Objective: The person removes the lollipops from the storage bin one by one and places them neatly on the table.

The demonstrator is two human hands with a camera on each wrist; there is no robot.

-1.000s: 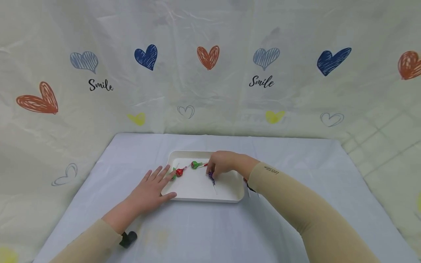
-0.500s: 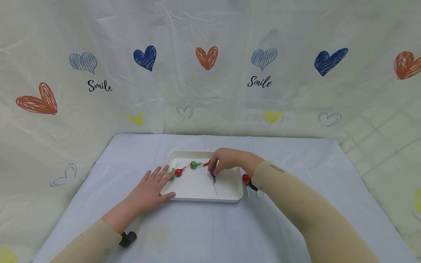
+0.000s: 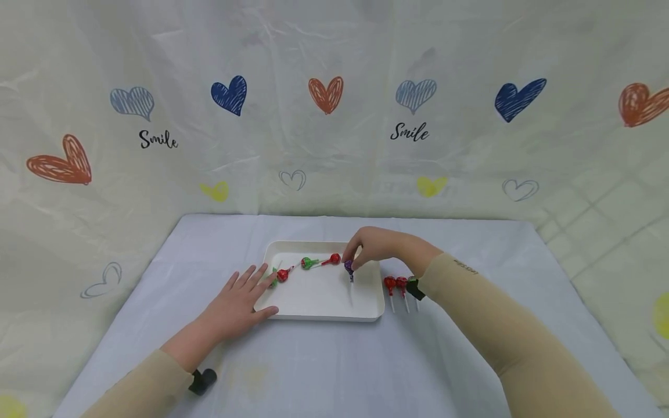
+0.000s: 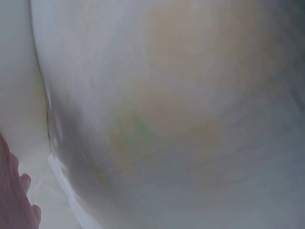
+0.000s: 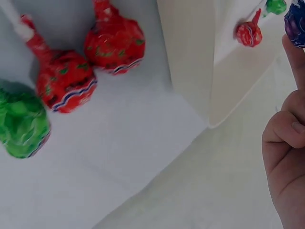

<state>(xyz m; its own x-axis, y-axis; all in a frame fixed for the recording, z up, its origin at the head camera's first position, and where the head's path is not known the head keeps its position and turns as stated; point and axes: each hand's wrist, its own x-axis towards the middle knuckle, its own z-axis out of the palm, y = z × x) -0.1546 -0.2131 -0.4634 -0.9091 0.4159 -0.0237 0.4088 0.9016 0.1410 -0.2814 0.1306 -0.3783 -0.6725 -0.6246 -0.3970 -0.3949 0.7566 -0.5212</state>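
My right hand (image 3: 370,245) pinches a purple-wrapped lollipop (image 3: 348,267) by its head, stick pointing down, over the right part of a white tray (image 3: 313,305). The right wrist view has the same purple lollipop (image 5: 296,24) at a fingertip, at the right edge. My left hand (image 3: 237,299) lies with spread fingers across the tray's left rim. Beside its fingertips are a red lollipop (image 3: 283,274) and a partly covered green lollipop (image 3: 274,277). Along the tray's back side lie a green lollipop (image 3: 307,263) and a red lollipop (image 3: 333,259).
On the cloth right of the tray, two red lollipops (image 3: 389,283) and a green lollipop (image 5: 21,124) lie side by side, sticks toward the front. The green one is partly behind the black wrist camera (image 3: 415,289). A heart-printed backdrop (image 3: 334,145) rises behind the table.
My right hand has lifted the purple lollipop and moved it right and slightly back. The red lollipop at the tray's back and the ones beside the tray have come into view. My left hand stays put.
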